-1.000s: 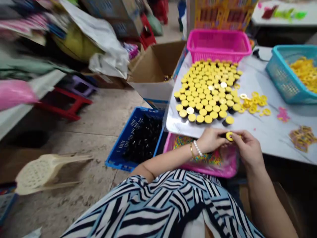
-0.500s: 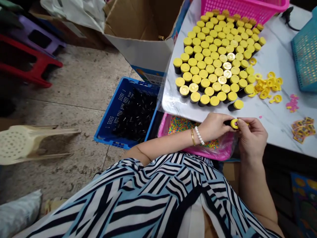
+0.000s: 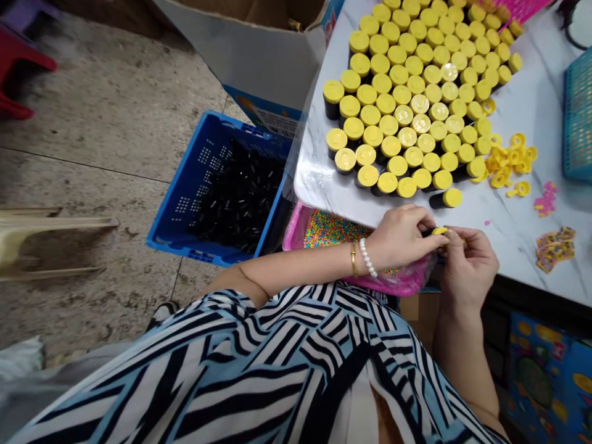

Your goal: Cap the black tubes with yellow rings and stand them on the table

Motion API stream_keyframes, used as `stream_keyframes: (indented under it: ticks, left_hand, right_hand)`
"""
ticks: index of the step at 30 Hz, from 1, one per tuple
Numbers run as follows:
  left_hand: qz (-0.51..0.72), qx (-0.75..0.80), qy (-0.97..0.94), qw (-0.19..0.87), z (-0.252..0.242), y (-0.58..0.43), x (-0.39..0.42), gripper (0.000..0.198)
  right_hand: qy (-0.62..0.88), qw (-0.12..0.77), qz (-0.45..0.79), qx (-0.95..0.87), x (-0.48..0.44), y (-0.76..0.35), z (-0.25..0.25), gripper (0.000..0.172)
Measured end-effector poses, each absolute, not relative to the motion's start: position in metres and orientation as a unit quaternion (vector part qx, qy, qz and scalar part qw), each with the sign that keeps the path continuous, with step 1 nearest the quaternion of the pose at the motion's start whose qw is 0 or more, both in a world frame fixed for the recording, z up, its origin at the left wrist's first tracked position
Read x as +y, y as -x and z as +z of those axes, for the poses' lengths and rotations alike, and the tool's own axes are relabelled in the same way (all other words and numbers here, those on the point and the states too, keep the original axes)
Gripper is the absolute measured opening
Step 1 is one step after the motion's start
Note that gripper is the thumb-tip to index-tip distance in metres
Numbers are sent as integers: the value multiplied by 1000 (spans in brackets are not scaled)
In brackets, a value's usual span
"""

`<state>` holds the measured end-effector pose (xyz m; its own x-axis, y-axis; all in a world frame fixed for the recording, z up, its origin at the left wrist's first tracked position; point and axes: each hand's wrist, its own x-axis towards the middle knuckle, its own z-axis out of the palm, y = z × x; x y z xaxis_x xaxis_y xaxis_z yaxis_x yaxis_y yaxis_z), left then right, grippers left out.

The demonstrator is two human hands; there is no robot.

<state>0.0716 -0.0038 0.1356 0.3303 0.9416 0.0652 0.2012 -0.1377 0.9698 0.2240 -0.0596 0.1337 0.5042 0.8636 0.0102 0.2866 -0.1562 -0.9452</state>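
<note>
My left hand (image 3: pixel 402 237), with a pearl bracelet at the wrist, is closed round a small black container with a yellow top (image 3: pixel 439 231) at the table's front edge. From the right, my right hand (image 3: pixel 469 265) pinches at the yellow top with thumb and forefinger; a bit of yellow shows between its fingers. Many upright black containers with yellow lids (image 3: pixel 400 117) stand packed on the marble-patterned table (image 3: pixel 319 179). One black container with a yellow lid (image 3: pixel 452 198) leans or lies just beyond my hands.
Yellow rings (image 3: pixel 509 160), pink pieces (image 3: pixel 546 198) and small printed pieces (image 3: pixel 555 248) lie at the right. A pink tray (image 3: pixel 296 231) of coloured beads sits below the table edge. Left of it, a blue crate (image 3: pixel 185 191) holds black tubes. A cardboard box (image 3: pixel 272 61) stands behind.
The view has shifted closer over the table. The held container's yellow top has turned, and its face is now less visible. Both hands remain together on it.
</note>
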Motion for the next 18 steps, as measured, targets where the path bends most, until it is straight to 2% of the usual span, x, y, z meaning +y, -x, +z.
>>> stream_keyframes:
  ticks: [2, 5, 12, 14, 18]
  left_hand:
    - [378, 441, -655, 484, 136, -74, -3, 19]
    - [368, 455, -632, 508, 138, -76, -1, 19]
    - [291, 432, -523, 674, 136, -76, 1, 17]
    - [313, 408, -555, 654, 133, -74, -1, 15]
    - [397, 368, -674, 503, 122, -71, -5, 24]
  right_hand:
    - [705, 507, 264, -419, -61, -218, 135, 33]
    - [717, 491, 248, -429, -60, -212, 140, 33]
    - [705, 455, 348, -418, -57, -218, 141, 35]
    - [708, 451, 338, -425, -59, -219, 139, 35]
    - [719, 455, 321, -417, -60, -219, 133, 39]
